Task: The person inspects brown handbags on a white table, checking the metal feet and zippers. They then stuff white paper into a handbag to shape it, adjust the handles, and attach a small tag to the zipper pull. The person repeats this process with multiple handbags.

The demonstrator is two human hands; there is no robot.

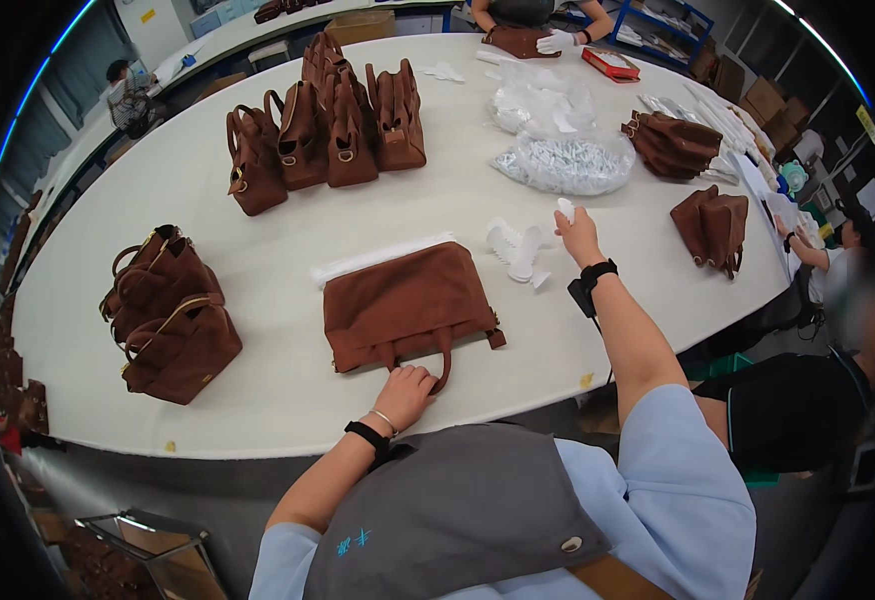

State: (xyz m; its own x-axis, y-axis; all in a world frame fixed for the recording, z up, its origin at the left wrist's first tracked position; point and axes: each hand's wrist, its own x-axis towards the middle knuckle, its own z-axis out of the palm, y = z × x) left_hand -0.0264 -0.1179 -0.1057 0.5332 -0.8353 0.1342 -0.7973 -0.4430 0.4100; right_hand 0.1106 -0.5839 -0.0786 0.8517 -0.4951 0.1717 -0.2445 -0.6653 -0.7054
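Note:
A brown handbag (408,300) lies flat on the table in front of me, its handles pointing toward me. At its near edge, my left hand (405,396) has its fingers curled on one of the handles (445,362). My right hand (580,238) reaches out to the right and pinches a small white strip (566,208), whose material I cannot make out. Just left of that hand is a loose pile of white curved pieces (518,250) lying on the tabletop. Along the handbag's far edge rests a long white wrapped strip (383,258).
The white table (288,400) bears upright brown handbags (348,130) at the back, two more bags (183,320) at left, and brown bags (710,228) at right. Clear plastic bags (563,160) of white material lie beyond my right hand. A co-worker's gloved hand (556,41) works at the far edge.

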